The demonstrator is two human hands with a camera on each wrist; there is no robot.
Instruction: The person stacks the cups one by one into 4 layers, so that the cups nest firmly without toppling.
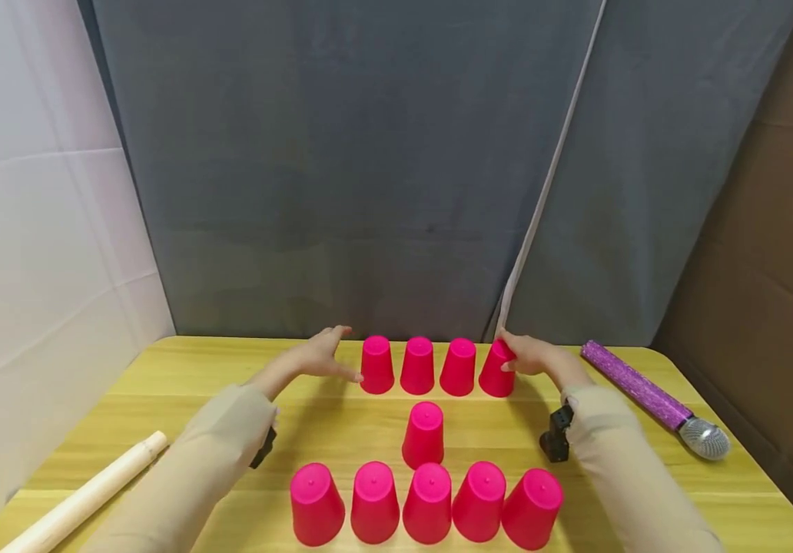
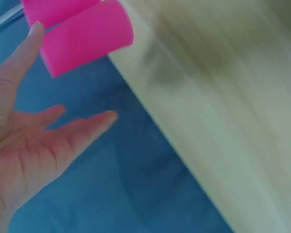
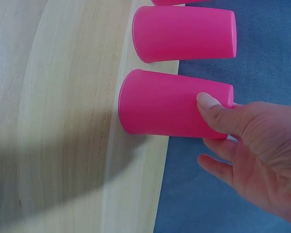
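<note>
Near table's (image 1: 182, 361) far edge, hands (image 1: 538, 357) flank cups (image 1: 496, 370)

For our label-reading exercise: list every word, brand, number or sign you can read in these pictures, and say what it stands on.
None can be read in any view.
The pink cups are plain.
The purple microphone and the wooden rolling pin show no lettering.
The table and the grey cloth bear no marks.
The right hand touches one cup; the left hand is open.

Four cups (image 1: 436, 366) behind one cup (image 1: 423, 435), five cups (image 1: 428, 504) nearest.
</note>
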